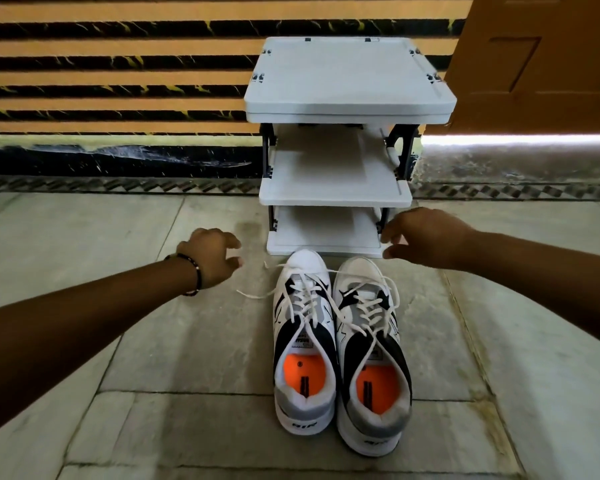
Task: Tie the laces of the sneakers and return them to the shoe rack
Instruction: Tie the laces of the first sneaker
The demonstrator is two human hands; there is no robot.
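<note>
Two white, black and grey sneakers with orange insoles stand side by side on the floor, toes toward the rack: the left sneaker point(303, 344) and the right sneaker point(373, 355). Their white laces point(257, 295) lie loose and untied, one end trailing left onto the floor. A white three-tier shoe rack point(343, 81) stands just behind the toes, its shelves bare. My left hand point(212, 258), with a bead bracelet at the wrist, hovers left of the toes, fingers curled apart, holding nothing. My right hand point(426, 237) hovers right of the toes near the rack's bottom shelf, also holding nothing.
Grey stone floor tiles point(187, 375) surround the shoes. An orange and black striped wall point(118, 81) runs behind the rack. A brown wooden door point(551, 64) stands at the upper right, with bright light under it.
</note>
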